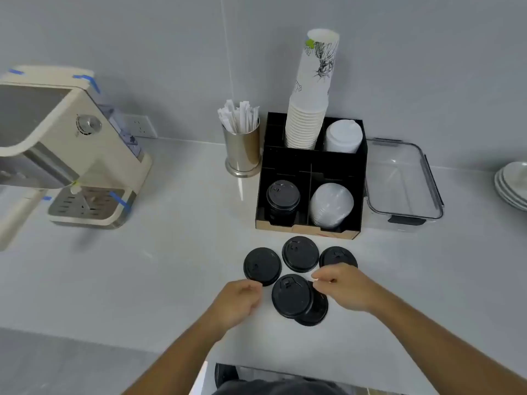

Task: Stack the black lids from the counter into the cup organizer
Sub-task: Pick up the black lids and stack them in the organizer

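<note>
Hands first. Left hand (241,302) is loosely curled, fingers bent inward, resting on the pale grey counter (176,252); nothing is seen in its grasp, and whether its knuckles touch the nearest lid cannot be told. Right hand (346,286) is partly closed, thumb and forefinger pinched together just above the edge of the overlapping pair of lids; whether the pinch actually holds a lid rim cannot be told.

Five round black plastic lids lie flat on the counter. Between the two hands, one lid (292,295) overlaps a second lid (313,312) lying partly beneath it, toward the right wrist. Just beyond the left hand lies a third lid (261,266). Beyond both hands, centred, lies a fourth lid (300,253). A fifth lid (338,256) is partly covered by the right hand's knuckles.

Further beyond the hands stands the black compartmented cup organizer (310,172). Its near compartment on the left-hand side already holds a stack of black lids (283,201); the near compartment on the right-hand side holds clear domed lids (330,205). Rear compartments hold white paper cups (309,109) and white lids (343,136).
</note>
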Tool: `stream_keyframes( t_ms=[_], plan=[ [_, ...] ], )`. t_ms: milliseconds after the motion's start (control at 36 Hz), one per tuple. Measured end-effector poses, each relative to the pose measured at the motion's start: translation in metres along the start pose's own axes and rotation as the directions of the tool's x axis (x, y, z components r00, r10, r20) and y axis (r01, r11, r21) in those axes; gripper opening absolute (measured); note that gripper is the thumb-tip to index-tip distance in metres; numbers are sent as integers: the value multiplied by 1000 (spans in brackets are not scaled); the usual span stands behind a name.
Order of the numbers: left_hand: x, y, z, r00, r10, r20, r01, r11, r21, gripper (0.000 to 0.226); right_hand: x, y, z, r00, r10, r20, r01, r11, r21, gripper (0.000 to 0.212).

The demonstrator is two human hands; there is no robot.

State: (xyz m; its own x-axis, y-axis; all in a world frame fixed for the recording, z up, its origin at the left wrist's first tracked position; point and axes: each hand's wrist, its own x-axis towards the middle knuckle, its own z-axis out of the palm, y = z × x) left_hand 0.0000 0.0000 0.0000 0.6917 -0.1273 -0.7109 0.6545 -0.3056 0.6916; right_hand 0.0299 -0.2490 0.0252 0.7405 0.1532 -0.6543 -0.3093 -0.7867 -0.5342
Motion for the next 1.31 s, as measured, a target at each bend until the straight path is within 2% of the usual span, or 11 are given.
stream_keyframes(
  t_ms=[83, 167, 306, 444, 750, 972, 1111, 1194, 1306],
  plan=[
    [1, -7, 9, 998, -28, -55, 22, 995, -92, 21, -6, 2, 8, 999, 20, -42, -16, 995, 100, 36],
    [-3, -8, 21, 994, -74, -83, 59, 985, -161, 30, -11, 0, 15, 998, 28, -58, -19, 988, 153, 22],
    [-5, -5, 33, 993, -95, -68, 75, 966, -247, 24, -15, -2, 19, 994, 56, -89, -39, 981, 190, 33],
    [-3, -5, 39, 993, -90, -81, 66, 963, -260, 20, -17, -4, 21, 992, 45, -115, -25, 985, 170, 20],
    [-5, 2, 44, 989, -135, -62, 108, 938, -329, 22, -16, -8, 28, 996, 23, -81, -8, 985, 171, 31],
    [-8, 3, 44, 983, -173, -57, 143, 929, -341, 21, -21, -14, 31, 994, 27, -109, -9, 986, 165, 36],
    [-10, 4, 40, 988, -140, -66, 109, 931, -348, 17, -25, -18, 29, 990, 44, -137, -16, 980, 201, 33],
    [-13, 7, 37, 993, -102, -59, 70, 916, -396, 28, -27, -18, 25, 988, 51, -143, -15, 971, 240, 25],
    [-17, 13, 34, 997, -32, -77, 1, 927, -374, 27, -30, -21, 19, 986, 30, -166, 16, 962, 273, 32]
  ],
)
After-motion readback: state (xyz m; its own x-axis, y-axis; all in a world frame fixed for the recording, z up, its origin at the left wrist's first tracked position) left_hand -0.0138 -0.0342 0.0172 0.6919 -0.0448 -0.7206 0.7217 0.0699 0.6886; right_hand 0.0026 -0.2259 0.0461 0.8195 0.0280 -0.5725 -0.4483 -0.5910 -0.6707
